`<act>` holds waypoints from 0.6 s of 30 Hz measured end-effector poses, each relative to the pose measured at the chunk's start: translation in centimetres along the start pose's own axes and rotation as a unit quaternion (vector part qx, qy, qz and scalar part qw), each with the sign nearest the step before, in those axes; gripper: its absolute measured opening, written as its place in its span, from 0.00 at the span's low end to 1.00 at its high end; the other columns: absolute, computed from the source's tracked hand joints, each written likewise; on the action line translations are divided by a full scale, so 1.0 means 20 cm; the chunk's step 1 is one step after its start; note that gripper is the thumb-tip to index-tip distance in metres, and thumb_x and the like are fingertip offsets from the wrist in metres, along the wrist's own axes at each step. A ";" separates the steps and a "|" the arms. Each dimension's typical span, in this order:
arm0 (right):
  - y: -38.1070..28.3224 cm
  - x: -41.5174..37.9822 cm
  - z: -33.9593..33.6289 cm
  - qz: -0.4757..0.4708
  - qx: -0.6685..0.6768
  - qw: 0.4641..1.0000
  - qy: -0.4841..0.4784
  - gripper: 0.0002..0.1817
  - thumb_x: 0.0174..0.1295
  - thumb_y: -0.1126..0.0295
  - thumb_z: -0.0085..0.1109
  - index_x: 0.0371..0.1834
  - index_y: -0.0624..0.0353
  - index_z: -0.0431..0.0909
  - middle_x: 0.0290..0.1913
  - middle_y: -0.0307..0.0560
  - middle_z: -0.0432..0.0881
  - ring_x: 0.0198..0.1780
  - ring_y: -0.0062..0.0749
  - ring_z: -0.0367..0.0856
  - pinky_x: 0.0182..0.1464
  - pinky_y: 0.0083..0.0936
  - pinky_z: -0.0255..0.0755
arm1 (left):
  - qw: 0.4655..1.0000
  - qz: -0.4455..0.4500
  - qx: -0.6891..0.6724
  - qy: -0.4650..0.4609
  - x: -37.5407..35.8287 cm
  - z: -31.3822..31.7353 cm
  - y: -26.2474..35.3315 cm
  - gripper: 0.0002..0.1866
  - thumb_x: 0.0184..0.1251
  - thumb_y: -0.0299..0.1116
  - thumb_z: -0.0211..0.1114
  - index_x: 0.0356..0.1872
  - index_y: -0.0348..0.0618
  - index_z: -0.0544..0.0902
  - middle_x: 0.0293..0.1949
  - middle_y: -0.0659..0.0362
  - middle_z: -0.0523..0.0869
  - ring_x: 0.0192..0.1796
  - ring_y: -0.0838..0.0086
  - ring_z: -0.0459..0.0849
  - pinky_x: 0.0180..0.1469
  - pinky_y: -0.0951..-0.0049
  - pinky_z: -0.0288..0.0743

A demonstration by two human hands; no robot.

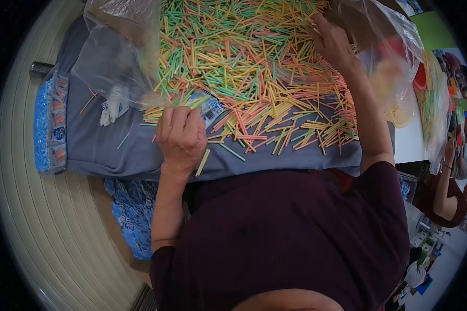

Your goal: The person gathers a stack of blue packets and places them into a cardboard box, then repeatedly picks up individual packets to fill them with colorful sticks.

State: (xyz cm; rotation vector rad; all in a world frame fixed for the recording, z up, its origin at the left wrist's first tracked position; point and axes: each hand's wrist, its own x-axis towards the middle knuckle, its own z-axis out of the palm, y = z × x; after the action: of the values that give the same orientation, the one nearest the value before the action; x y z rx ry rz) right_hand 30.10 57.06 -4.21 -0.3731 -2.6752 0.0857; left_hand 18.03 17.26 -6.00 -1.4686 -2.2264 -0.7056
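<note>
Many thin sticks [233,65] in green, yellow, pink and orange lie in a wide heap on a grey cloth [109,154]. My left hand [181,136] is closed at the heap's near left edge, with a few yellow-green sticks showing at its knuckles. Right beside it lies a printed plastic packet [210,110], partly under sticks. At the heap's upper right is my right hand [333,42], its fingers bent down at the sticks beside a clear plastic bag [384,46]; what its fingertips hold, if anything, cannot be made out.
Another clear bag [117,52] stands at the left of the heap. A blue packaged bundle [51,124] lies at the cloth's left end, near a crumpled white wrapper [112,110]. Blue patterned fabric [132,215] hangs below the edge. At the far right, another person's arm [446,181] shows.
</note>
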 end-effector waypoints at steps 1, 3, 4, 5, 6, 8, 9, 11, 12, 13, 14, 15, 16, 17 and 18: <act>-0.01 0.00 0.02 0.024 0.052 0.998 0.025 0.14 0.68 0.71 0.61 0.55 0.58 0.74 0.43 0.65 0.83 0.43 0.61 0.83 0.38 0.43 0.76 | 0.999 -0.009 0.009 -0.039 -0.03 0.01 0.00 0.11 0.51 0.24 0.69 0.38 0.38 0.84 0.37 0.57 0.82 0.41 0.58 0.80 0.43 0.60 0.76; -0.01 0.00 0.06 0.025 0.072 0.997 0.018 0.15 0.68 0.67 0.64 0.55 0.56 0.76 0.41 0.59 0.85 0.41 0.56 0.85 0.38 0.41 0.76 | 0.996 -0.021 0.019 -0.080 -0.05 0.00 0.01 0.12 0.50 0.24 0.69 0.38 0.38 0.85 0.37 0.57 0.82 0.42 0.58 0.80 0.43 0.60 0.76; 0.00 0.02 0.09 0.027 0.088 0.996 0.016 0.16 0.68 0.64 0.66 0.55 0.55 0.78 0.39 0.54 0.87 0.39 0.50 0.86 0.38 0.39 0.77 | 0.997 -0.040 -0.009 -0.070 -0.05 -0.02 0.02 0.13 0.50 0.24 0.69 0.39 0.38 0.85 0.37 0.57 0.82 0.42 0.58 0.80 0.44 0.60 0.76; 0.05 0.02 0.16 0.025 0.089 0.996 0.015 0.16 0.68 0.64 0.66 0.55 0.55 0.78 0.39 0.54 0.87 0.39 0.50 0.86 0.38 0.39 0.77 | 0.996 -0.058 -0.037 -0.061 -0.05 -0.04 0.02 0.14 0.50 0.23 0.69 0.40 0.38 0.85 0.37 0.57 0.82 0.42 0.59 0.81 0.44 0.60 0.76; 0.12 0.02 0.25 0.038 0.259 0.965 0.035 0.15 0.69 0.61 0.66 0.55 0.52 0.80 0.38 0.47 0.88 0.39 0.42 0.87 0.37 0.35 0.77 | 0.996 -0.061 -0.036 -0.060 -0.05 -0.04 0.01 0.14 0.50 0.23 0.69 0.40 0.38 0.85 0.37 0.57 0.82 0.42 0.59 0.81 0.44 0.60 0.76; 0.15 0.07 0.26 0.044 0.423 0.903 0.049 0.15 0.70 0.58 0.66 0.56 0.49 0.83 0.38 0.40 0.88 0.38 0.34 0.87 0.37 0.31 0.78 | 0.992 -0.083 -0.071 -0.058 -0.08 -0.05 -0.02 0.13 0.50 0.21 0.69 0.39 0.38 0.86 0.36 0.56 0.81 0.43 0.59 0.81 0.45 0.60 0.76; 0.12 0.12 0.19 0.091 0.379 0.921 -0.005 0.16 0.71 0.56 0.63 0.57 0.48 0.83 0.40 0.38 0.88 0.38 0.27 0.86 0.38 0.27 0.78 | 0.992 -0.089 -0.067 -0.057 -0.08 -0.05 -0.04 0.13 0.50 0.21 0.69 0.39 0.38 0.86 0.36 0.56 0.81 0.43 0.59 0.81 0.45 0.60 0.76; 0.01 0.10 0.17 0.137 0.336 0.930 -0.063 0.17 0.73 0.53 0.60 0.58 0.46 0.84 0.41 0.36 0.87 0.38 0.21 0.84 0.38 0.23 0.78 | 0.987 -0.106 -0.109 -0.047 -0.08 -0.03 -0.06 0.09 0.50 0.20 0.69 0.35 0.38 0.87 0.35 0.56 0.81 0.43 0.58 0.81 0.45 0.60 0.76; -0.08 0.08 0.19 0.092 0.357 0.929 0.014 0.18 0.75 0.52 0.57 0.58 0.48 0.84 0.42 0.38 0.86 0.36 0.20 0.82 0.36 0.22 0.77 | 0.987 -0.107 -0.106 -0.047 -0.07 -0.04 -0.06 0.09 0.50 0.20 0.69 0.35 0.38 0.87 0.35 0.56 0.81 0.43 0.58 0.81 0.45 0.60 0.76; -0.14 0.07 0.19 0.047 0.373 0.922 0.092 0.19 0.77 0.50 0.53 0.58 0.49 0.84 0.42 0.40 0.86 0.34 0.19 0.81 0.34 0.21 0.75 | 0.987 -0.106 -0.119 -0.011 -0.04 -0.06 -0.05 0.08 0.51 0.20 0.69 0.34 0.38 0.87 0.35 0.56 0.81 0.42 0.59 0.81 0.44 0.60 0.76; -0.18 0.08 0.15 0.048 0.372 0.923 0.092 0.19 0.77 0.50 0.53 0.58 0.49 0.84 0.42 0.40 0.86 0.34 0.19 0.81 0.34 0.21 0.75 | 0.985 -0.105 -0.133 0.025 -0.02 -0.07 -0.04 0.07 0.51 0.20 0.69 0.32 0.38 0.87 0.34 0.56 0.81 0.42 0.59 0.81 0.44 0.60 0.76; -0.21 0.11 0.08 0.039 0.414 0.906 0.081 0.20 0.77 0.49 0.52 0.56 0.50 0.84 0.39 0.39 0.85 0.31 0.20 0.79 0.32 0.22 0.73 | 0.985 -0.106 -0.135 0.024 -0.02 -0.06 -0.04 0.07 0.51 0.20 0.69 0.32 0.38 0.87 0.34 0.56 0.81 0.42 0.59 0.81 0.44 0.60 0.76; -0.23 0.13 0.05 0.031 0.456 0.887 0.069 0.22 0.77 0.47 0.51 0.53 0.52 0.84 0.36 0.38 0.84 0.29 0.20 0.77 0.30 0.23 0.70 | 0.991 -0.096 -0.096 0.003 -0.03 -0.05 -0.03 0.07 0.51 0.21 0.69 0.33 0.38 0.87 0.34 0.56 0.81 0.42 0.59 0.81 0.43 0.61 0.76; -0.25 0.13 0.06 0.031 0.455 0.888 0.067 0.22 0.77 0.47 0.51 0.53 0.52 0.84 0.36 0.38 0.84 0.29 0.20 0.77 0.30 0.23 0.70 | 0.995 -0.086 -0.056 -0.017 -0.04 -0.05 -0.03 0.07 0.52 0.22 0.70 0.34 0.38 0.88 0.34 0.56 0.82 0.42 0.59 0.81 0.43 0.61 0.76; -0.26 0.13 0.07 0.100 0.473 0.875 0.030 0.21 0.77 0.48 0.51 0.51 0.53 0.84 0.33 0.37 0.82 0.28 0.21 0.76 0.29 0.24 0.68 | 0.994 -0.087 -0.057 -0.018 -0.05 -0.04 -0.03 0.07 0.52 0.22 0.70 0.34 0.38 0.88 0.34 0.56 0.82 0.42 0.59 0.81 0.43 0.61 0.76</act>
State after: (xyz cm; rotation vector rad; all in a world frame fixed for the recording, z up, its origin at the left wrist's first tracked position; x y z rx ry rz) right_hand 25.99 52.67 -3.83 -0.3016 -2.1736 1.3453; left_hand 17.94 15.84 -5.97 -1.3603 -2.3972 -0.8822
